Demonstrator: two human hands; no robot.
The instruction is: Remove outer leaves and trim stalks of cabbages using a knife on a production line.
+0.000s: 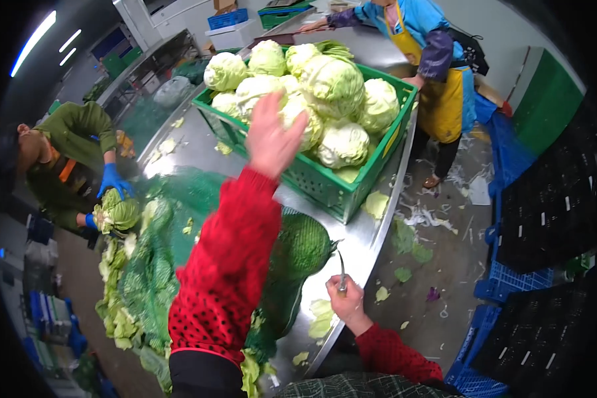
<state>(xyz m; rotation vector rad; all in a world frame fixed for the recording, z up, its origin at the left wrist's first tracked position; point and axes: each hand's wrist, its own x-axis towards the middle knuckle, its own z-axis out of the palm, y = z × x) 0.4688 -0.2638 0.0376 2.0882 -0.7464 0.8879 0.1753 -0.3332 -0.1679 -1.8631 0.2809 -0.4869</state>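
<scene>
My left hand, bare below a red dotted sleeve, reaches over the near side of a green plastic crate. Its fingers are spread before the heaped cabbages; whether they touch one cannot be told. Low at the right, my right hand is closed round the handle of a knife with a thin curved blade, which points up and away from me. Left of the blade, a green mesh sack with cabbage showing through lies on the metal table. More green netting spreads under and left of my left forearm.
At the left a co-worker's blue-gloved hand holds a leafy cabbage. A person in a yellow apron stands beyond the crate, one hand at its rim. Loose leaves lie on the table and floor. Blue crates stand at the right.
</scene>
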